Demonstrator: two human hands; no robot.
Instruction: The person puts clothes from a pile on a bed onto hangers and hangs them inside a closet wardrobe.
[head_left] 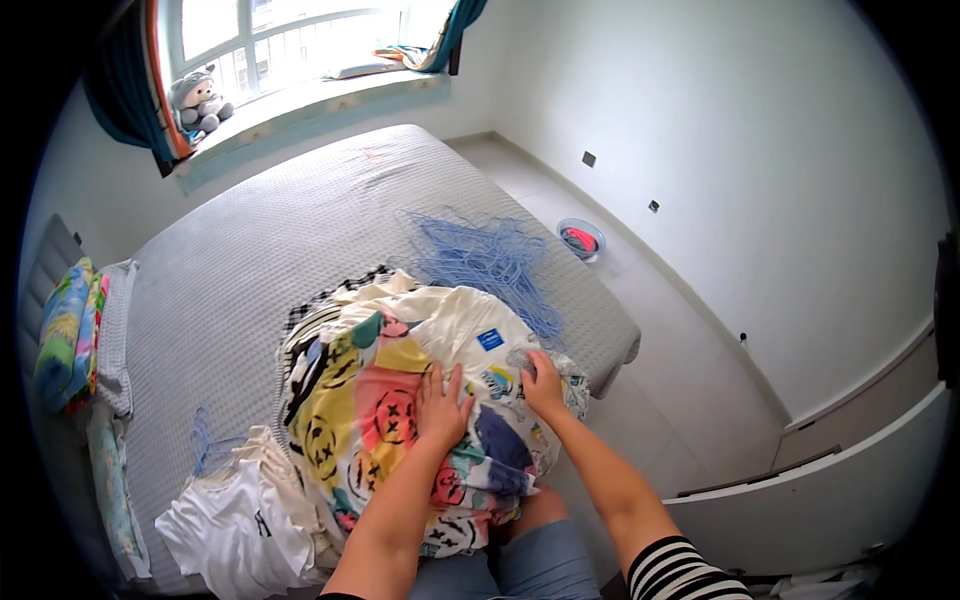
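L hand [444, 410] flat on printed shirt [376, 385]; R hand [543, 386] curled by white top [462, 322], can't tell grip. Prob. soft, light; take opp. edges.

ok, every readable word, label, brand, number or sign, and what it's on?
"X": shapes serving as eyes on the multicoloured face-print garment.
Blue rectangular patch on the white garment: too small.
Small multicoloured print below it: too blurred.
Black mark on the white T-shirt: too blurred.
No readable words or numbers.
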